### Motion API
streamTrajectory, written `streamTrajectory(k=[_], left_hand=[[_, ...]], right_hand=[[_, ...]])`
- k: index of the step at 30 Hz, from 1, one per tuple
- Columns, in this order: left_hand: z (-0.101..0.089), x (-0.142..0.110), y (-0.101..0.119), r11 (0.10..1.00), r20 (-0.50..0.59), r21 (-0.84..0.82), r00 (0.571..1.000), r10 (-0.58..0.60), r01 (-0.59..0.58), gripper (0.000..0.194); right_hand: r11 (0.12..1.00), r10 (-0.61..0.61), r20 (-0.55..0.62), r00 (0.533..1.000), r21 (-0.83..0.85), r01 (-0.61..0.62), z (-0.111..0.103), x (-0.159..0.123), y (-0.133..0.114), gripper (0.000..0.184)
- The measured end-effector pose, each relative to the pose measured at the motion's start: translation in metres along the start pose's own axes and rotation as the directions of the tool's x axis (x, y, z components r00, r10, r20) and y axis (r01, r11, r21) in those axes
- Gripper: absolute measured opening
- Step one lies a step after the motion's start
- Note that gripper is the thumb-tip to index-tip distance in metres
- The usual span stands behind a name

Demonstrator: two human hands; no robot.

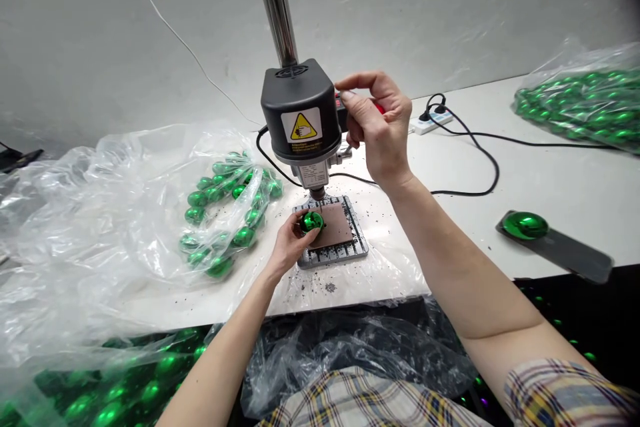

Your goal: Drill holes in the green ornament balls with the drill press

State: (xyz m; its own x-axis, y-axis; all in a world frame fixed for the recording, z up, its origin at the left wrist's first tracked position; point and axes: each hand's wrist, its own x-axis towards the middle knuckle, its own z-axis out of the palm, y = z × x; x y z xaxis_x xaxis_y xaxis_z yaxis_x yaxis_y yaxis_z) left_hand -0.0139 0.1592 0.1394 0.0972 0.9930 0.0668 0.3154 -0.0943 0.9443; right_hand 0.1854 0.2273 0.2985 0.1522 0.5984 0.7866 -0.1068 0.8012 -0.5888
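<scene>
My left hand [294, 240] pinches a shiny green ball [313, 221] between thumb and fingers. It holds the ball on a brown board [337, 225] lying on the slotted metal base [359, 250] of a small drill press [300, 113]. The chuck [317, 193] is directly above the ball; whether a bit touches it, I cannot tell. Beside the black motor housing, my right hand [383, 123] is raised with its fingers curled round a lever, mostly hidden, with a red part [380, 108] showing behind the thumb.
Dark shavings litter the base and white table [400, 227]. Clear plastic [75, 213] covers strung green balls [243, 237] at left; another bag of green balls [580, 103] lies at far right. A phone [580, 255] bears a green piece [525, 225]. Cables run to a power strip [433, 121].
</scene>
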Motion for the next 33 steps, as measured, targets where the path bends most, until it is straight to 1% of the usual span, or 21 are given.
streamTrajectory(k=[3,7,10,14,19,23,26,29,33], left_hand=[[0.002,0.008,0.0,0.997,0.007,0.08,1.0,0.018,-0.019,0.059],[0.004,0.016,-0.003,0.992,0.027,0.12,0.999,0.038,-0.041,0.061],[0.008,0.02,-0.005,0.982,0.019,0.16,0.994,0.103,-0.105,0.057],[0.017,0.021,-0.009,0.953,-0.002,0.236,0.981,0.196,-0.19,0.052],[0.025,0.02,-0.016,0.953,-0.001,0.207,0.974,0.226,-0.221,0.053],[0.028,0.018,-0.022,0.962,-0.021,0.173,0.976,0.218,-0.211,0.056],[0.029,0.018,-0.025,0.965,-0.029,0.152,0.975,0.222,-0.215,0.057],[0.03,0.018,-0.027,0.959,-0.027,0.158,0.969,0.244,-0.237,0.056],[0.03,0.018,-0.025,0.953,-0.008,0.149,0.964,0.267,-0.263,0.054]], right_hand=[[1.0,-0.004,-0.003,1.0,-0.005,0.004,-0.001,0.0,0.001,0.027],[0.998,-0.028,0.009,1.0,-0.061,0.028,-0.002,0.001,0.005,0.027],[0.995,-0.035,0.025,0.999,-0.091,0.037,-0.003,0.001,0.008,0.027],[0.994,-0.023,0.013,1.0,-0.109,0.024,-0.004,0.001,0.009,0.023],[0.997,-0.034,0.012,0.999,-0.072,0.035,-0.003,0.0,0.004,0.025],[0.998,-0.049,-0.003,0.999,-0.044,0.049,-0.001,-0.001,0.0,0.032],[0.996,-0.062,-0.023,0.998,-0.059,0.061,0.001,-0.003,-0.002,0.033],[0.997,-0.077,-0.037,0.996,-0.025,0.076,0.0,-0.009,-0.006,0.026],[0.991,-0.112,-0.051,0.992,0.071,0.115,-0.001,-0.028,-0.014,0.006]])
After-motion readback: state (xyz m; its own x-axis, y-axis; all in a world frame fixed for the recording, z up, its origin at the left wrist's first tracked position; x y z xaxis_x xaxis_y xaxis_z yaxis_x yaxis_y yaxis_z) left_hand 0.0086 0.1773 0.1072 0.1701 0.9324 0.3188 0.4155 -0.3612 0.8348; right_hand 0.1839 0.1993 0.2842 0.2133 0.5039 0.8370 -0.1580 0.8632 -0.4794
